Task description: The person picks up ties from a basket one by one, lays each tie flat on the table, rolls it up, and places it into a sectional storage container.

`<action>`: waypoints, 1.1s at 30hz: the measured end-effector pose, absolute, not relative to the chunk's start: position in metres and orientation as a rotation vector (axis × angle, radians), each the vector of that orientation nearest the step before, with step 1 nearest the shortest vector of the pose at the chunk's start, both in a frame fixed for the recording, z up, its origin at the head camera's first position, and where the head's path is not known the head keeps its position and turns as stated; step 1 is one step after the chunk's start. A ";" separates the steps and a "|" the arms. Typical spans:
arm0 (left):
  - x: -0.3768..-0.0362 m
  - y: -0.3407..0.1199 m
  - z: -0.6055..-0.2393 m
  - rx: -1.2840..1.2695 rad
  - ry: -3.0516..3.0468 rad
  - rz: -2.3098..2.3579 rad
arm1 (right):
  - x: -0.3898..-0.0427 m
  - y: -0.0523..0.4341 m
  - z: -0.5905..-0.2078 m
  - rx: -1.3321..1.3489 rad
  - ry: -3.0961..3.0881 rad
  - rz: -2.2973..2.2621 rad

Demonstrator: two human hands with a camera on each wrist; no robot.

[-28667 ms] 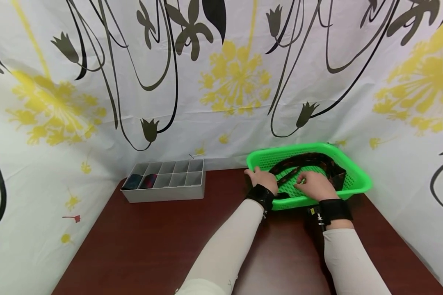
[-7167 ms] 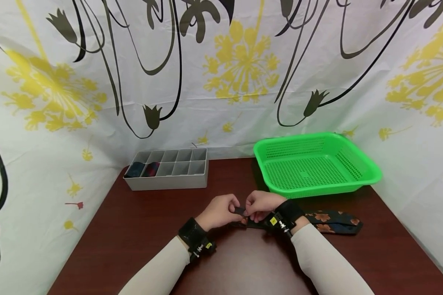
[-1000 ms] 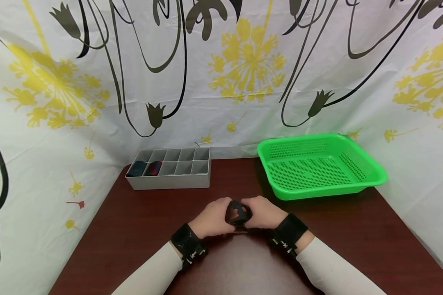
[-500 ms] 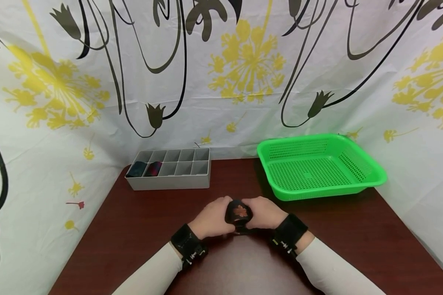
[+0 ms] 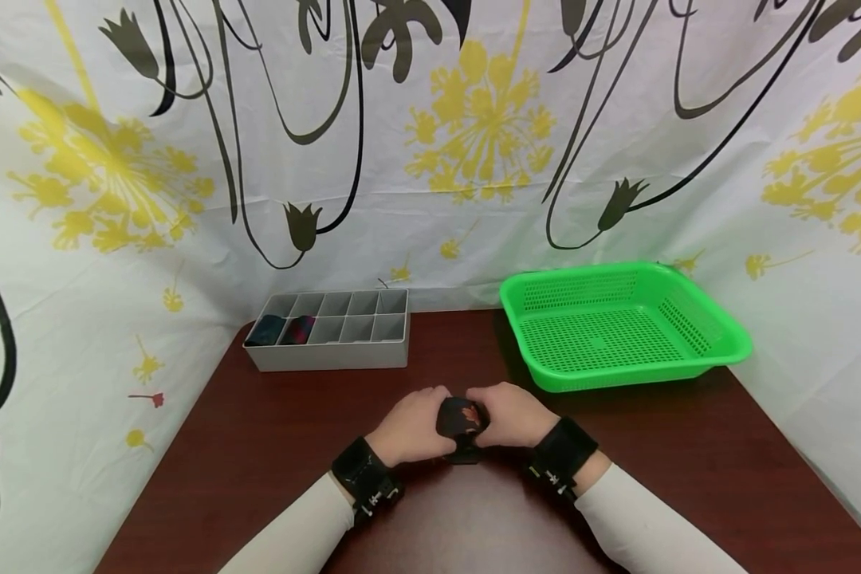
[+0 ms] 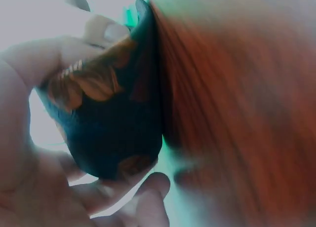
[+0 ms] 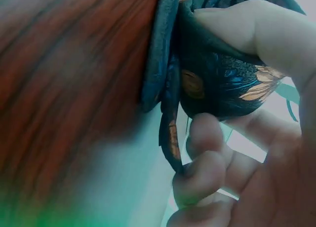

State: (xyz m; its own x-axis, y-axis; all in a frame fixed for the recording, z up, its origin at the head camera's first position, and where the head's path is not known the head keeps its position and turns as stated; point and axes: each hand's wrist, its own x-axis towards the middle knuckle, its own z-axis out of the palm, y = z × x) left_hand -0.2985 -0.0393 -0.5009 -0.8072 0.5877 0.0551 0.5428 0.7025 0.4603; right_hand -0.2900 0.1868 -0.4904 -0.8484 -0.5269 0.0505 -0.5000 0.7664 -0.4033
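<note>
Both hands, left hand [image 5: 410, 425] and right hand [image 5: 513, 414], grip a rolled dark floral necktie [image 5: 462, 419] between them, fingers curled round it, just above the brown table [image 5: 258, 454], near its front-centre.

A dark brown table [image 5: 273, 454] is enclosed by a white curtain [image 5: 186, 119] printed with yellow flowers and black stems.
</note>
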 end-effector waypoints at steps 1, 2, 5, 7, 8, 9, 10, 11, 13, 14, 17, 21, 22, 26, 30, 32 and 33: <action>-0.299 -0.039 -0.501 0.934 2.811 0.716 | -0.290 0.186 -0.490 -0.846 2.888 -0.630; -0.299 -0.039 -0.502 0.939 2.815 0.710 | -0.289 0.186 -0.490 -0.856 2.883 -0.644; -0.300 -0.040 -0.504 0.956 2.830 0.689 | -0.288 0.184 -0.488 -0.911 2.872 -0.702; -0.301 -0.040 -0.505 0.964 2.823 0.703 | -0.289 0.183 -0.488 -0.920 2.865 -0.745; -0.301 -0.040 -0.505 0.967 2.816 0.711 | -0.289 0.183 -0.488 -0.913 2.865 -0.755; -0.301 -0.040 -0.505 0.965 2.808 0.721 | -0.289 0.184 -0.489 -0.897 2.866 -0.755; -0.301 -0.040 -0.505 0.962 2.800 0.731 | -0.289 0.185 -0.489 -0.876 2.866 -0.750; -0.301 -0.040 -0.505 0.956 2.790 0.742 | -0.290 0.186 -0.490 -0.848 2.862 -0.744; -0.301 -0.041 -0.505 0.936 2.785 0.741 | -0.290 0.188 -0.492 -0.806 2.857 -0.723; -0.301 -0.041 -0.506 0.930 2.786 0.736 | -0.291 0.189 -0.492 -0.801 2.856 -0.713; -0.302 -0.041 -0.508 0.913 2.806 0.710 | -0.292 0.189 -0.493 -0.847 2.854 -0.734; -0.302 -0.041 -0.508 0.908 2.842 0.666 | -0.292 0.188 -0.492 -0.953 2.809 -0.829; -0.302 -0.041 -0.508 0.909 2.841 0.663 | -0.293 0.188 -0.492 -0.963 2.797 -0.843; -0.302 -0.043 -0.505 0.922 2.775 0.713 | -0.294 0.191 -0.493 -0.905 2.768 -0.830; -0.303 -0.043 -0.503 0.920 2.677 0.839 | -0.296 0.194 -0.495 -0.837 2.750 -0.809; -0.303 -0.043 -0.503 0.898 2.628 0.912 | -0.298 0.196 -0.496 -0.835 2.733 -0.816; -0.304 -0.043 -0.503 0.881 2.602 0.950 | -0.298 0.196 -0.496 -0.839 2.724 -0.823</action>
